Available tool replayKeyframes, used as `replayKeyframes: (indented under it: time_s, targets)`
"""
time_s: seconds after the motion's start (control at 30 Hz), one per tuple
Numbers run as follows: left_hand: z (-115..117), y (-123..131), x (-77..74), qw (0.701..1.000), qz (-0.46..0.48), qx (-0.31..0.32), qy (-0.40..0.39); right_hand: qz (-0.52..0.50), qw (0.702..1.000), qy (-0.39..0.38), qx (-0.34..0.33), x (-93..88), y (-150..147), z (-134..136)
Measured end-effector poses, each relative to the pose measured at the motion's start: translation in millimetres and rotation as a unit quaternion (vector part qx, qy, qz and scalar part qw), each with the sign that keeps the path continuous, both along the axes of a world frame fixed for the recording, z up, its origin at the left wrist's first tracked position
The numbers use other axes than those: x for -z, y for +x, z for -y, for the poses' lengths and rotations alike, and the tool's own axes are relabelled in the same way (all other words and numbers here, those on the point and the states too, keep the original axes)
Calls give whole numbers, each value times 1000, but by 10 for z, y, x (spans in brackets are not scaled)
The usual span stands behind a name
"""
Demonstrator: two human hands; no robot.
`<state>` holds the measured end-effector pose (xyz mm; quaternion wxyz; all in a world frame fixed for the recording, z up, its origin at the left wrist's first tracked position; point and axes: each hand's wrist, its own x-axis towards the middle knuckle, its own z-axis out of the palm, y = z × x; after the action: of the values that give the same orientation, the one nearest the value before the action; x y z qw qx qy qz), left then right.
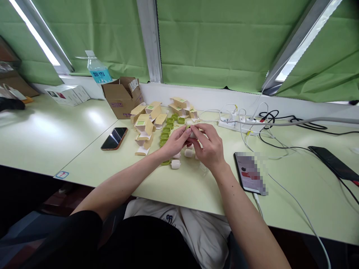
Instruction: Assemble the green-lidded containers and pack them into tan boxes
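Observation:
My left hand [177, 142] and my right hand [211, 146] meet above the table, fingers pinched together around a small white piece [192, 134]. A bit of green shows at its top; most of it is hidden by the fingers. Just below the hands, a rounded white piece [175, 164] and another white piece [189, 153] rest on the table, with more partly covered. Left of the hands runs a row of small green cup-like holders [165, 136]. Something clear, perhaps plastic, lies under my right wrist.
Opened cream cardboard boxes [144, 126] lie left and behind. A brown carton [121, 100], a water bottle [98, 70] and a dark phone [114, 138] are at left. At right are a lit phone [248, 172], a power strip [234, 123], tangled cables and a black device [333, 161].

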<state>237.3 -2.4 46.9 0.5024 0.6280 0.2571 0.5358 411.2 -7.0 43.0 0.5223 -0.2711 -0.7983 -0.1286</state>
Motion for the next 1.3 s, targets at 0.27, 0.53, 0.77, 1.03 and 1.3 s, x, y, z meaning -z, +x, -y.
replayKeyframes:
  time_s: [0.27,0.53,0.77,1.03,1.3]
  targets:
    - [17,60,56,994,-11,-87,65,-2,999,-1,35,78,-107,17]
    - [-11,-12,104,998,2,-25,52,-27,999,-9,-23,65,-67,-8]
    - [-12,-87,72,999,17,48,11,-52,999,-3,-11,62,-53,-19]
    - [65,-60,-13,983,108,121,-81,-45,999,17,-2,32,-83,28]
    - [69,-31,-12,977,133,122,-111,-54,998,0,-11,46,-74,-1]
